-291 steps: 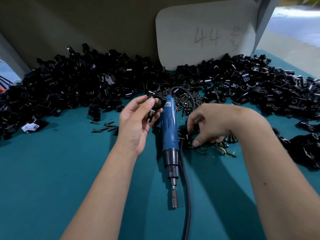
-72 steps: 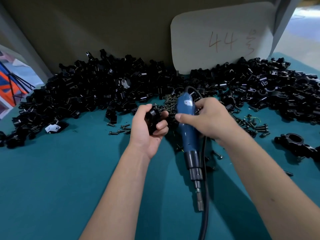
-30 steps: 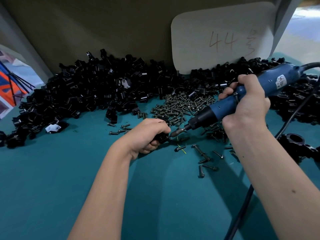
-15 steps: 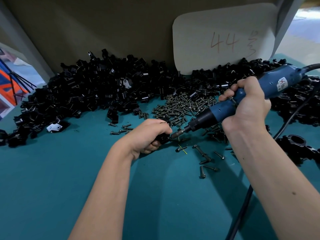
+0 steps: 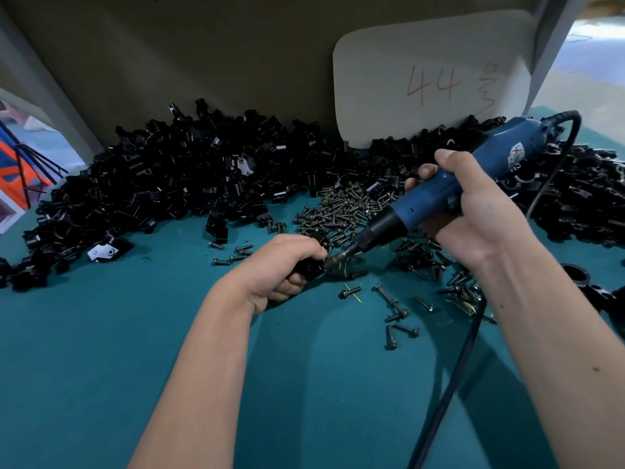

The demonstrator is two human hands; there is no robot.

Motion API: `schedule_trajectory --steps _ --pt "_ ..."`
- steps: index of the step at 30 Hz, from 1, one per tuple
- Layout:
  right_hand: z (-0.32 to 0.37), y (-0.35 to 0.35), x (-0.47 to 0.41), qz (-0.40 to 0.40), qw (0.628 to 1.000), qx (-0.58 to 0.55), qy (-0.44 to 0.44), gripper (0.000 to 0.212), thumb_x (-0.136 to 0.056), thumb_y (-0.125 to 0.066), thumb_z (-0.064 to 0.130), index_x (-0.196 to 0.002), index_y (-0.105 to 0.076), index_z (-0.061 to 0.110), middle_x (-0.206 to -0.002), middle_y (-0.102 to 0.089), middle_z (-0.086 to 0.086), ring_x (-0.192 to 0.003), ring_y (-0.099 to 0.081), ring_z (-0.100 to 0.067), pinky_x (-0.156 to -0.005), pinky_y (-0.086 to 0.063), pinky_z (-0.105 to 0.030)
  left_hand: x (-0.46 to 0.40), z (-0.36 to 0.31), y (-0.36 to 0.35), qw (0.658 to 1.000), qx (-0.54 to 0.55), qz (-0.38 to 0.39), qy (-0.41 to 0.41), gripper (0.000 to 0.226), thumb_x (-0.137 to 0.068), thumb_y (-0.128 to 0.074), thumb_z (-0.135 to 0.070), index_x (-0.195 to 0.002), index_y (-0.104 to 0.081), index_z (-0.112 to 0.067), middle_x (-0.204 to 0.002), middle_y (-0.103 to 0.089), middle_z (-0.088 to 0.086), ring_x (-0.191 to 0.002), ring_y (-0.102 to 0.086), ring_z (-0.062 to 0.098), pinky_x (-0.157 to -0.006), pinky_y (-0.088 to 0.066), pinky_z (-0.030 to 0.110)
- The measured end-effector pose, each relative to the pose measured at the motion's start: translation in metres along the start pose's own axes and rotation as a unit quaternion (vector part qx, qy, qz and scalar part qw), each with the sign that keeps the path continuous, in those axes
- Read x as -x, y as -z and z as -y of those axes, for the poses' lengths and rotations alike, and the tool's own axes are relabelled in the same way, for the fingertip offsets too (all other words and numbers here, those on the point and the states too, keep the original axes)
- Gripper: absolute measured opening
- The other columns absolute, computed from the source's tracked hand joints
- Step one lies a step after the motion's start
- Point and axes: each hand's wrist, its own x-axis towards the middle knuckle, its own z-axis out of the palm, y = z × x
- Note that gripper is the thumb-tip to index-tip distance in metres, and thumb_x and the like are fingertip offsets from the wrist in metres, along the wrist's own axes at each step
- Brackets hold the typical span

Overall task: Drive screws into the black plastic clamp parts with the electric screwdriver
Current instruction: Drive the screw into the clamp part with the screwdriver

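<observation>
Trailing across the teal table nearest the camera is a black power cord, running up past the right forearm. Beyond it, the left hand is curling its fingers around a black clamp part, pinning it down on the table. The right hand is wrapping its fingers around the blue electric screwdriver, which is slanting down to the left, its bit meeting the clamp part at the left hand. A white sticker with a red emblem is showing on the tool's body; its print is too small to read. Loose screws are lying scattered beside the hands, with a denser screw pile just behind. Farther back, a long heap of black clamp parts is stretching along the wall. Leaning there is a pale board handwritten "44" with a further scrawled character.
</observation>
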Motion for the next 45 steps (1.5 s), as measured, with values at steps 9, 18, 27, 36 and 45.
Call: schedule_trajectory --steps 9,18,27,36,45 --pt "0.004 0.009 -0.001 0.056 0.997 0.030 -0.035 0.024 -0.095 -0.071 0.022 -0.105 -0.050 0.014 -0.088 -0.073 -0.005 -0.095 -0.073 -0.028 -0.101 -0.057 -0.051 0.000 0.000 -0.002 1.000 -0.006 -0.008 -0.003 0.025 -0.095 -0.059 -0.026 -0.071 -0.050 -0.024 -0.052 -0.036 -0.002 -0.034 -0.025 0.007 -0.036 -0.017 0.010" --pt "-0.018 -0.012 0.004 -0.006 0.989 -0.143 0.033 0.022 -0.095 -0.053 0.005 -0.078 -0.045 0.015 -0.067 -0.046 0.002 -0.054 -0.045 -0.012 -0.064 -0.050 -0.030 0.001 -0.002 -0.002 1.000 -0.023 0.003 -0.003 0.020 -0.077 -0.063 -0.036 -0.063 -0.051 -0.026 -0.050 -0.036 -0.002 -0.036 -0.024 0.008 -0.036 -0.016 0.010" --pt "-0.017 -0.023 0.009 -0.037 0.986 -0.154 0.058 0.024 -0.092 -0.052 0.006 -0.074 -0.041 0.016 -0.064 -0.042 0.002 -0.051 -0.041 -0.013 -0.057 -0.046 -0.029 0.002 -0.002 -0.004 0.999 -0.052 -0.003 0.009 0.033 -0.090 -0.058 -0.030 -0.058 -0.050 -0.026 -0.051 -0.034 -0.004 -0.040 -0.023 0.010 -0.038 -0.016 0.013" --pt "-0.002 -0.021 0.015 0.050 0.985 -0.146 0.073 0.024 -0.088 -0.051 0.013 -0.066 -0.043 0.020 -0.060 -0.041 0.003 -0.050 -0.039 -0.013 -0.057 -0.045 -0.029 0.004 -0.005 -0.005 0.998 -0.048 0.037 -0.010 0.020 -0.076 -0.060 -0.040 -0.063 -0.052 -0.027 -0.053 -0.037 -0.002 -0.041 -0.023 0.009 -0.038 -0.013 0.014" --pt "0.004 -0.029 0.020 0.037 0.980 -0.166 0.100 0.027 -0.092 -0.057 0.020 -0.066 -0.049 0.021 -0.060 -0.044 0.006 -0.050 -0.039 -0.011 -0.057 -0.044 -0.027 0.004 0.003 0.000 0.996 -0.004 0.018 -0.082 0.028 -0.097 -0.055 -0.022 -0.071 -0.043 -0.025 -0.056 -0.032 0.000 -0.039 -0.022 0.009 -0.037 -0.015 0.012"
